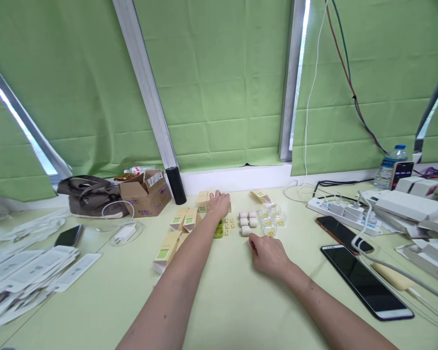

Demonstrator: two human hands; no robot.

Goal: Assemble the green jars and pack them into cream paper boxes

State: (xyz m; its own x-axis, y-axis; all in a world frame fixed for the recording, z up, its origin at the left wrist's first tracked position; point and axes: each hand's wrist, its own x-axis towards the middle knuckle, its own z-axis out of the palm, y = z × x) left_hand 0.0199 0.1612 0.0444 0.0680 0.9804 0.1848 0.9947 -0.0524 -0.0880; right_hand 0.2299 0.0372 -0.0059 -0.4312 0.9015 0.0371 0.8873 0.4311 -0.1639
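Observation:
My left hand (219, 203) reaches to the back of the table over small cream boxes (203, 200), fingers apart and slightly bent. Its palm hides part of a box, and I cannot tell whether it is gripped. Below that wrist lie a green tray (218, 230) and several tiny yellow pieces (227, 226). My right hand (269, 254) rests on the table as a loose fist, with nothing visible in it. Just beyond its knuckles sit several small white rounded cases (246, 230) and clear round containers with yellow centres (270, 229).
More cream boxes with green labels (163, 254) stand left of my left forearm. At right are phones (365, 279), a power strip (328, 210), cables and white boxes (410, 204). White packaging sheets (25, 272), a bag (91, 197), a cardboard box (144, 199) and a black cylinder (175, 185) occupy the left.

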